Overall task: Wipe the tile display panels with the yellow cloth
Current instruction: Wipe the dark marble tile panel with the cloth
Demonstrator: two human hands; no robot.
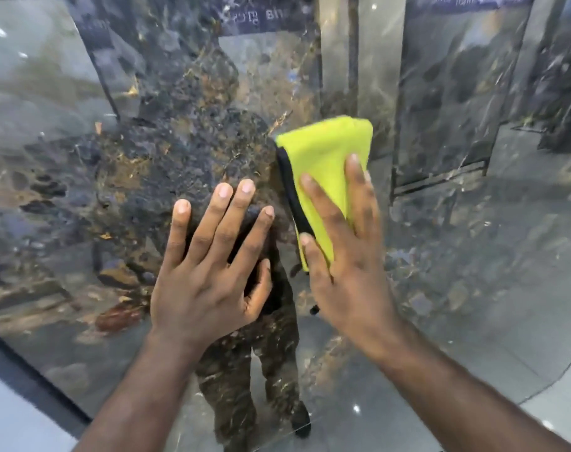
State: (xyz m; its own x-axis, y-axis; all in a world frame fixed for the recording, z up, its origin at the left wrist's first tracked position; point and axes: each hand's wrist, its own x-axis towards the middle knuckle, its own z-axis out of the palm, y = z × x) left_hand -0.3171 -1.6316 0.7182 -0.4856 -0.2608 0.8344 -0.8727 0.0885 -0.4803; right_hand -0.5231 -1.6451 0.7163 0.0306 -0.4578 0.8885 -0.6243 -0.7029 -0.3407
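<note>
A person's right hand (346, 252), fingers straight, pressed a folded yellow cloth with black edging (326, 168) against a glossy dark marbled tile panel (147, 164); the left hand (209, 272) lay flat, fingers spread, holding nothing.

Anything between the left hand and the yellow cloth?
Nothing. Only a narrow bare strip of the glossy tile panel separates the left hand from the black edge of the yellow cloth, as the head view shows.
</note>
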